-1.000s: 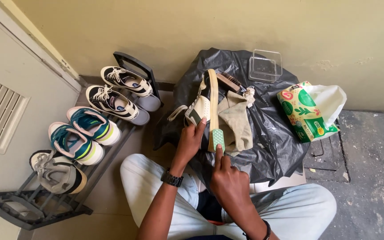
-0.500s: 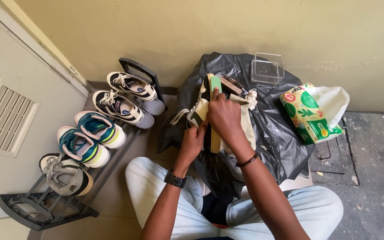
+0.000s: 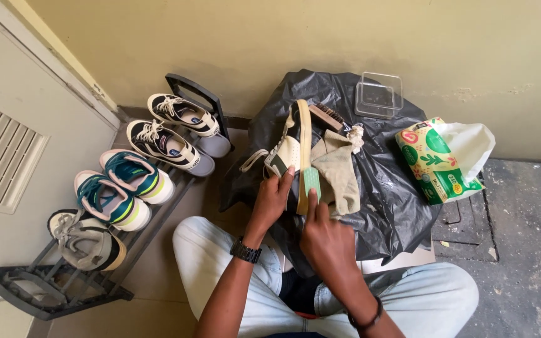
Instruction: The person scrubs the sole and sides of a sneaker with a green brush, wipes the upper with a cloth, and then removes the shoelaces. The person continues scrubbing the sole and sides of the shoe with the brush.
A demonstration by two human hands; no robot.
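Note:
A white and black sneaker [image 3: 292, 141] lies on its side on a black plastic bag [image 3: 383, 188], its tan sole edge facing right. My left hand [image 3: 272, 197] grips the sneaker's side near the heel. My right hand [image 3: 328, 235] presses a small green sponge [image 3: 311, 181] against the sole edge. A beige cloth [image 3: 339, 169] lies on the bag right beside the sole. A wooden brush [image 3: 328, 116] rests just beyond the shoe.
A dark shoe rack [image 3: 51, 285] at the left holds several sneakers, among them a teal pair [image 3: 120, 191] and a black-and-white pair [image 3: 170, 134]. A clear plastic box [image 3: 379, 95] and a colourful printed bag [image 3: 439, 156] sit at the right by the wall.
My right hand reached up along the sole toward the toe, then came back down to the heel end with the sponge. My left hand stayed on the sneaker.

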